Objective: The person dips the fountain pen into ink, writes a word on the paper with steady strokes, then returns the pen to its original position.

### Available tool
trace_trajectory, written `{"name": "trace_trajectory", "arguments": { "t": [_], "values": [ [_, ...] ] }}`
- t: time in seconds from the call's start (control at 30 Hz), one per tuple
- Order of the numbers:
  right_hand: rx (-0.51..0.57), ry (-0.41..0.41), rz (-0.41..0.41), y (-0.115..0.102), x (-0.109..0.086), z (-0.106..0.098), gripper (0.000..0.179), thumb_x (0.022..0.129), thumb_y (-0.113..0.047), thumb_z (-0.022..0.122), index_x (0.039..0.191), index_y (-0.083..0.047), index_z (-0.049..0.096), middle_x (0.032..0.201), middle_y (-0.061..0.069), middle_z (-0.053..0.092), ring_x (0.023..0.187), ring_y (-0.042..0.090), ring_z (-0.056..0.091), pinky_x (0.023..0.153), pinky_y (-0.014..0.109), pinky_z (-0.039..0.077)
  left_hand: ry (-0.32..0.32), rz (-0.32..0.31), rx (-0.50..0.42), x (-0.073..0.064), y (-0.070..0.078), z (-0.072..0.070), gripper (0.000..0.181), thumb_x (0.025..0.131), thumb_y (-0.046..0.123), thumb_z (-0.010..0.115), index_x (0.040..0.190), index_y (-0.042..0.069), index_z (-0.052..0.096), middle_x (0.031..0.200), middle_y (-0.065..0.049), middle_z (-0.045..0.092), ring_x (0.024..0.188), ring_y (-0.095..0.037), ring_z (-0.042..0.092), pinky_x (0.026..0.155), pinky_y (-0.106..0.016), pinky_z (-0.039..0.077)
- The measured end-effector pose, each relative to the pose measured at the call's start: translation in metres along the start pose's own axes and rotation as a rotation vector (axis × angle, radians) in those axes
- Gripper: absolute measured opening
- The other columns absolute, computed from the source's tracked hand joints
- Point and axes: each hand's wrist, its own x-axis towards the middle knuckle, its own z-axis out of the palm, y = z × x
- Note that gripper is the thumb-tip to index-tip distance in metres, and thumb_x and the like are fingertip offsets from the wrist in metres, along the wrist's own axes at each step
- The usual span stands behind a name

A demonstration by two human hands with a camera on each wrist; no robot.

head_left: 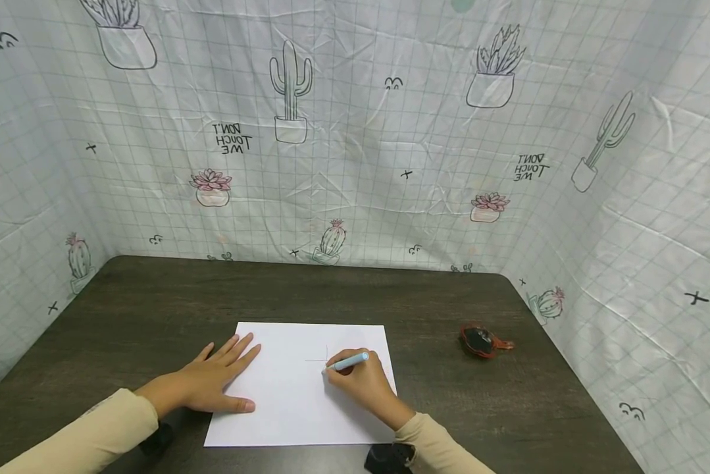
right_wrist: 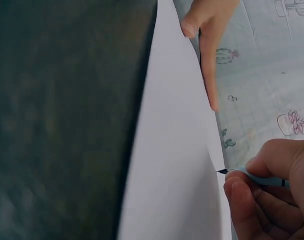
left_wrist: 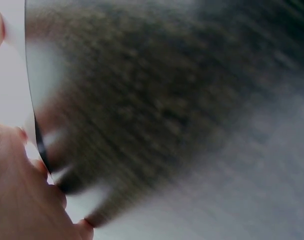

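A white sheet of paper point(head_left: 283, 408) lies on the dark table, with thin crossed lines on its upper right part. My left hand point(head_left: 215, 380) rests flat on the sheet's left edge, fingers spread; in the left wrist view part of the left hand point(left_wrist: 27, 195) shows beside the paper point(left_wrist: 12, 85). My right hand point(head_left: 363, 385) pinches a light blue pen point(head_left: 351, 361), its tip down at the paper near the crossed lines. From the right wrist view, thumb and fingers of the right hand point(right_wrist: 271, 195) close round the pen point(right_wrist: 264, 180), dark tip at the sheet point(right_wrist: 176, 130).
On the right of the dark wooden table point(head_left: 307, 293) lies a small reddish-brown object with a black oval top point(head_left: 481, 341). A black item point(head_left: 389, 457) sits by the front edge near the right sleeve. A cactus-printed white curtain point(head_left: 355, 145) surrounds the table's back and sides.
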Motion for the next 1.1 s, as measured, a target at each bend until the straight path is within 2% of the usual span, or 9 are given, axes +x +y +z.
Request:
{"name": "trace_trajectory", "arguments": {
  "t": [0.23, 0.43, 0.67, 0.9, 1.1],
  "values": [
    [0.029, -0.03, -0.008, -0.006, -0.002, 0.003, 0.008, 0.078, -0.005, 0.07, 0.077, -0.01, 0.075, 0.064, -0.008, 0.066, 0.053, -0.002, 0.047, 0.049, 0.017, 0.042, 0.011, 0.02, -0.009, 0.002, -0.003, 0.001, 0.103, 0.079, 0.073, 0.057, 0.155, 0.014, 0.018, 0.161, -0.013, 0.002, 0.146, -0.04, 0.001, 0.106, -0.071, -0.002],
    [0.058, -0.064, -0.017, -0.011, -0.005, 0.006, 0.006, 0.078, -0.004, 0.071, 0.079, -0.009, 0.075, 0.064, -0.008, 0.065, 0.051, -0.002, 0.044, 0.048, 0.016, 0.039, 0.015, 0.005, 0.039, 0.006, -0.01, 0.008, 0.106, 0.077, 0.079, 0.051, 0.155, 0.019, 0.013, 0.162, -0.008, 0.0, 0.147, -0.033, -0.001, 0.109, -0.067, -0.001],
    [0.056, -0.081, -0.037, -0.015, -0.007, 0.011, 0.005, 0.077, -0.004, 0.072, 0.078, -0.009, 0.075, 0.06, -0.01, 0.062, 0.05, -0.003, 0.041, 0.047, 0.015, 0.036, 0.018, 0.025, -0.011, 0.004, -0.007, 0.005, 0.104, 0.078, 0.074, 0.057, 0.155, 0.015, 0.019, 0.161, -0.013, 0.003, 0.146, -0.039, 0.001, 0.106, -0.07, -0.002],
    [0.057, -0.092, -0.043, -0.015, -0.008, 0.014, 0.005, 0.077, -0.004, 0.072, 0.078, -0.008, 0.075, 0.061, -0.009, 0.063, 0.049, -0.004, 0.042, 0.045, 0.014, 0.036, 0.018, -0.011, 0.049, 0.008, -0.013, 0.013, 0.107, 0.075, 0.082, 0.049, 0.155, 0.022, 0.013, 0.162, -0.004, 0.0, 0.148, -0.03, -0.001, 0.11, -0.065, -0.001],
    [0.065, -0.083, -0.055, -0.015, -0.008, 0.015, 0.006, 0.078, -0.004, 0.073, 0.078, -0.009, 0.074, 0.062, -0.008, 0.064, 0.05, -0.004, 0.044, 0.046, 0.015, 0.038, 0.032, -0.003, 0.038, 0.009, -0.018, 0.017, 0.107, 0.074, 0.081, 0.052, 0.155, 0.022, 0.014, 0.162, -0.005, 0.001, 0.148, -0.032, 0.0, 0.109, -0.066, -0.001]
  ]
}}
